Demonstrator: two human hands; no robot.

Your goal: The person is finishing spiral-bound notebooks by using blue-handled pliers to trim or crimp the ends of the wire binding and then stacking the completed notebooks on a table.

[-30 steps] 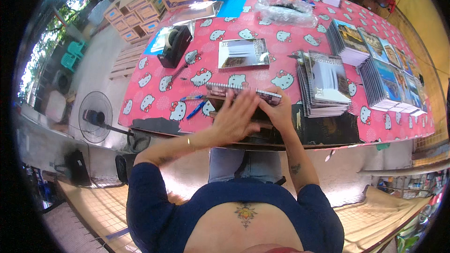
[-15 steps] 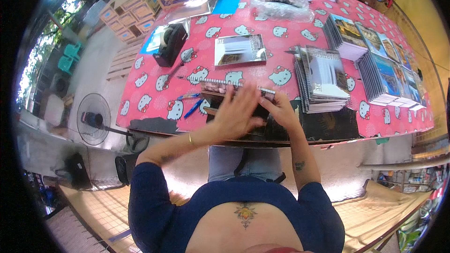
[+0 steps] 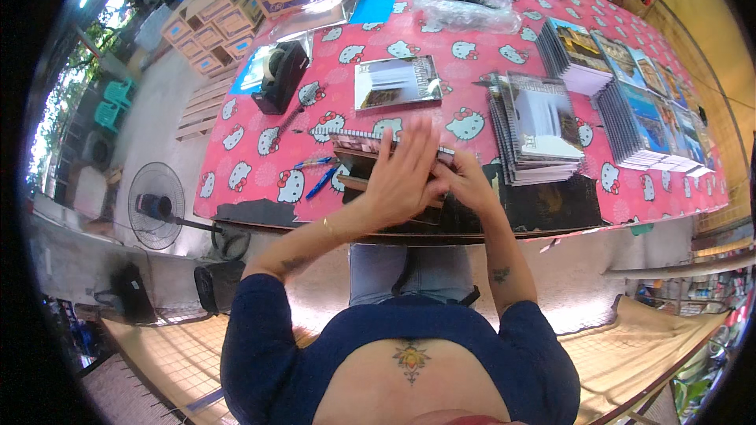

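A spiral-bound notebook (image 3: 358, 140) stands near the table's front edge, its coil along the far side. Across it lies my left hand (image 3: 405, 167), flat with the fingers stretched out toward the coil. My right hand (image 3: 466, 182) grips the notebook's right end, its fingers partly hidden by the left hand. Brown board pieces (image 3: 354, 181) show under my left wrist. Much of the notebook is covered by my hands. Beyond them, another spiral notebook (image 3: 398, 83) with a waterfall cover lies flat.
Stacked spiral notebooks (image 3: 542, 122) stand to the right, with more piles (image 3: 642, 122) farther right. At the left are a black tape dispenser (image 3: 281, 77) and blue pens (image 3: 321, 181). Clear plastic wrap (image 3: 468, 9) lies at the back. A fan (image 3: 156, 205) stands left of the table.
My left hand has shifted slightly over the notebook, its fingers now closer to upright in the picture. The right hand keeps its place at the notebook's end. The whole view has moved slightly.
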